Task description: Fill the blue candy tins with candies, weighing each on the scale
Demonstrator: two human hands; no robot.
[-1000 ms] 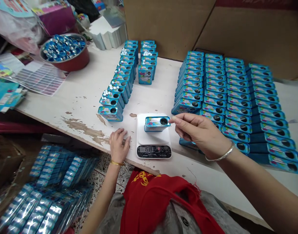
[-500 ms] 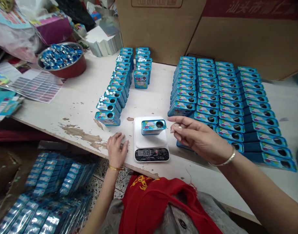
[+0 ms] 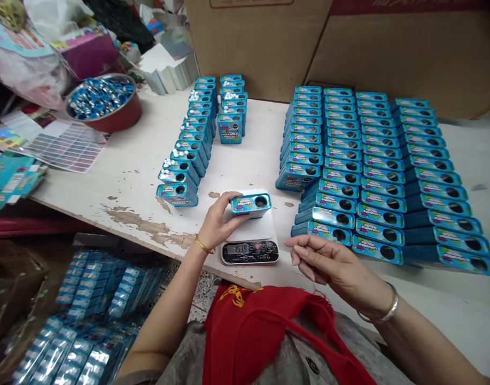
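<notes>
My left hand (image 3: 220, 222) grips the left end of a blue candy tin (image 3: 248, 204), thumb in front and fingers behind. This tin has a round dark hole in its top and is upright over the white plate of a small digital scale (image 3: 250, 251); whether it still touches the plate is hidden. Lit digits show on the scale's black panel. My right hand (image 3: 323, 259) hovers to the right of the scale, thumb and fingers pinched together. What lies between those fingertips, if anything, cannot be made out. Close by stands the front tin (image 3: 323, 231) of the right-hand rows.
Rows of blue tins (image 3: 344, 155) fill the table's right side. At left, more tins (image 3: 188, 149) carry small white candies on their tops. A red bowl (image 3: 120, 115) of blue-and-silver pieces stands further left. Cardboard boxes (image 3: 261, 53) back the table; packed tins (image 3: 84, 321) sit below its edge.
My left hand has moved from the table up to the tin on the scale and taken hold of it. My right hand has drawn back toward me; the white candy at its fingertips no longer shows.
</notes>
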